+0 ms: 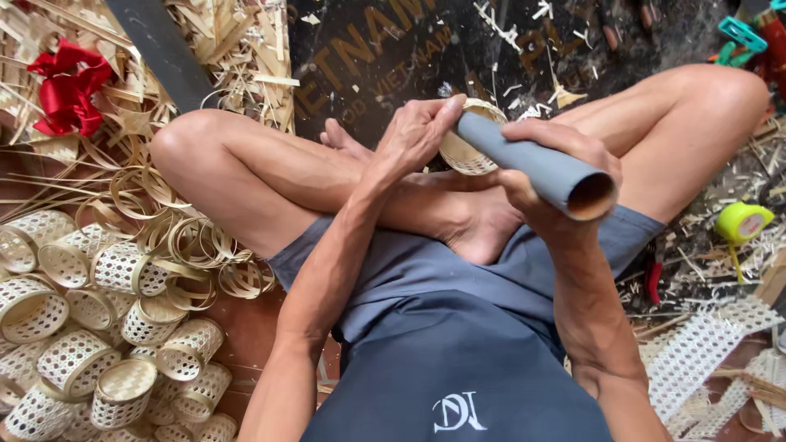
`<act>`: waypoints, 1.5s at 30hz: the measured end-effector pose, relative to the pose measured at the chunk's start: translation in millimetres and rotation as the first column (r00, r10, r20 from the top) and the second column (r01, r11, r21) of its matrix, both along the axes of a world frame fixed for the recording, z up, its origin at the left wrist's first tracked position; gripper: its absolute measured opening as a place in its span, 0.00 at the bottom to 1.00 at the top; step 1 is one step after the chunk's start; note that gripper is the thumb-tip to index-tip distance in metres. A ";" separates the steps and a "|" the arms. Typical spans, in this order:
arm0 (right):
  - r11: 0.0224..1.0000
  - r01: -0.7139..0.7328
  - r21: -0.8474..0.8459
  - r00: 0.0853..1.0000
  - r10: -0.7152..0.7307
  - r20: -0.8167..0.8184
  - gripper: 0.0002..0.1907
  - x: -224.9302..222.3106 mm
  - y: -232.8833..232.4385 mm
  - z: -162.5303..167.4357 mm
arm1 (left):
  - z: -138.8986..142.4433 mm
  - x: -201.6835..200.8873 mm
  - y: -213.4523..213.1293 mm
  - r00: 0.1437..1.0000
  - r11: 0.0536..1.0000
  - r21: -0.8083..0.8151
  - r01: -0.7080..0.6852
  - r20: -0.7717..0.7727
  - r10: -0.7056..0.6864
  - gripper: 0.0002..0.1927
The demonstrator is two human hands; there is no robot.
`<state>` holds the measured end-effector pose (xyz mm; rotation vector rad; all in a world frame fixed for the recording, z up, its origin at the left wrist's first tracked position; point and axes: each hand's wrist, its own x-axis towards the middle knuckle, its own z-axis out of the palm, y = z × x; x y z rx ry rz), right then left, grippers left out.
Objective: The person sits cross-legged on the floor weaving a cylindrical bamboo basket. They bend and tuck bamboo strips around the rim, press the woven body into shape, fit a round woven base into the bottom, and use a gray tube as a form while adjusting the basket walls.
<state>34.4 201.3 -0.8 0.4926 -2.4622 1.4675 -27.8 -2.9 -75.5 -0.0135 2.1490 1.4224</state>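
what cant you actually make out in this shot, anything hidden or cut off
- Head view: most of the small woven basket is hidden behind the left hand and the grey tube.
- The tube's far end is covered by the left hand, so whether it enters the basket cannot be told.
- The right hand has its palm hidden under the tube.
- The pile of woven baskets is cut off by the left and bottom edges.
- The teal item at top right is cropped, too small to identify.

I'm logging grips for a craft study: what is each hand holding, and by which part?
The right hand wraps the grey tube around its middle. The left hand presses the small woven basket at the tube's far end.
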 end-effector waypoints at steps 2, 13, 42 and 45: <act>0.990 0.047 0.136 0.997 -0.039 -0.060 0.22 0.6 -1.2 -6.4 | 1.4 0.0 2.5 1.000 0.999 -0.043 0.007 0.024 -0.006 0.28; 0.968 0.065 0.242 0.997 -0.054 -0.052 0.26 -1.4 -6.4 27.9 | 6.5 -0.1 3.6 0.998 0.997 -0.046 -0.060 -0.034 0.058 0.28; 0.997 -0.058 -0.045 0.989 0.064 0.135 0.20 5.1 -0.6 13.1 | 5.5 3.4 3.3 0.997 0.995 -0.069 -0.071 -0.043 0.068 0.28; 0.989 -0.092 -0.115 0.987 0.106 0.123 0.20 6.3 -1.3 11.0 | 10.4 1.3 2.5 0.997 0.995 -0.086 -0.059 -0.048 0.055 0.29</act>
